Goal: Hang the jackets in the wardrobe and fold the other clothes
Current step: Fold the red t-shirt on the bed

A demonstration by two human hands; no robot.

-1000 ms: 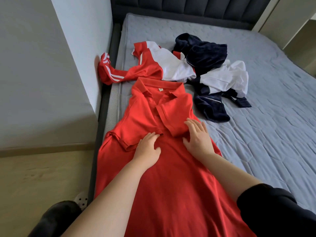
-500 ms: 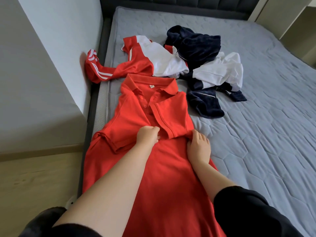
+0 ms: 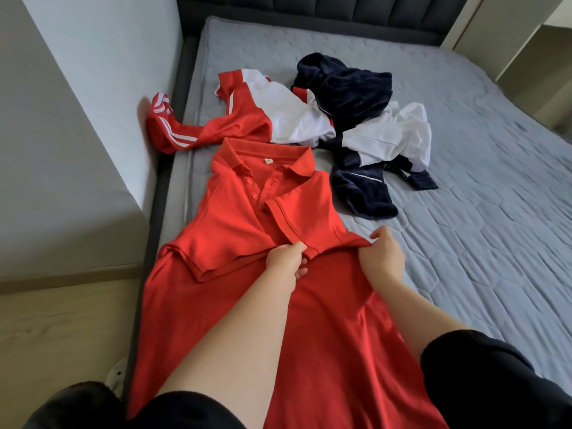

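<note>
Mattress [image 3: 483, 230] is supporting the red polo garment [image 3: 235, 233], which is lying face up along its left edge. The collar is pointing toward the headboard and the lower part is running out of view under the person's arms.

Caution: both grip points are sitting at mid-length. An uneven lift is therefore likely to drag the folded sleeve [image 3: 300, 212] off the chest or skew the crease. The fabric near the frame side is also likely to slide off the mattress edge.

The garment is showing a flat collar with a small white label and a buttoned placket. One sleeve is lying folded inward, and the opposite sleeve [image 3: 198, 258] is lying spread outward.

The red-and-white jacket [image 3: 244, 128] and the navy-and-white clothes [image 3: 356, 91] are lying crumpled just beyond the collar, not yet hung.

The right hand [image 3: 383, 255] is gripping the garment's right edge, with fingers curled under the fabric and thumb raised. The left hand [image 3: 286, 258] is pinching fabric at the folded sleeve's tip, with fingers curled tight.
</note>
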